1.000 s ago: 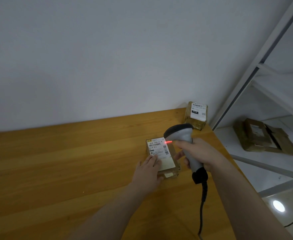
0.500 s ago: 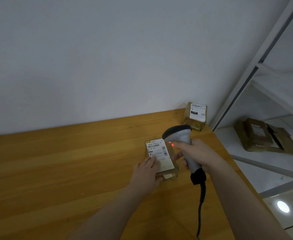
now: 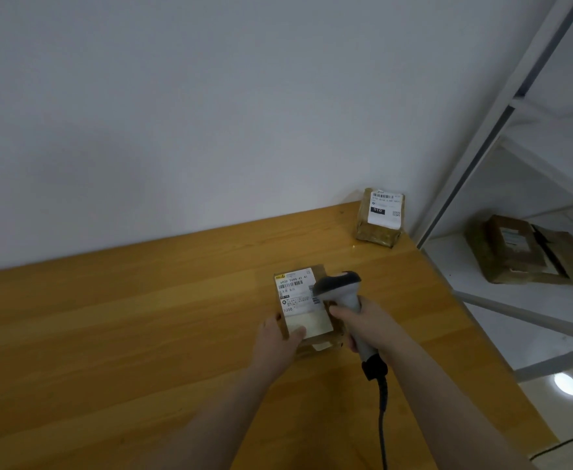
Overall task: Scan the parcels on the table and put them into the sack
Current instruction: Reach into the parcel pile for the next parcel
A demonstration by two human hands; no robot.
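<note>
On the right half of a wooden table (image 3: 142, 334), a small brown parcel (image 3: 298, 300) lies flat with its white shipping label (image 3: 293, 286) facing up, barcode toward the far end. Both of the person's hands meet at this parcel. The left hand (image 3: 278, 339) grips its near left corner, thumb against the left side and a fingertip curled onto the lower part of the label. The right hand (image 3: 369, 325) is just beside the parcel's right edge, fingers wrapped round the handle of a grey handheld scanner (image 3: 341, 288). The scanner's dark-fronted head sits over the parcel's upper right part, overlapping the edge of the label. A black cable (image 3: 382, 418) runs from the handle's base toward the viewer. Well apart from the hands, at the table's far right corner against the white wall, a second parcel (image 3: 379, 217) stands with its own label facing the viewer. To the right of the table is a white shelf unit (image 3: 481, 147) with flattened cardboard (image 3: 522, 249) on one shelf.
</note>
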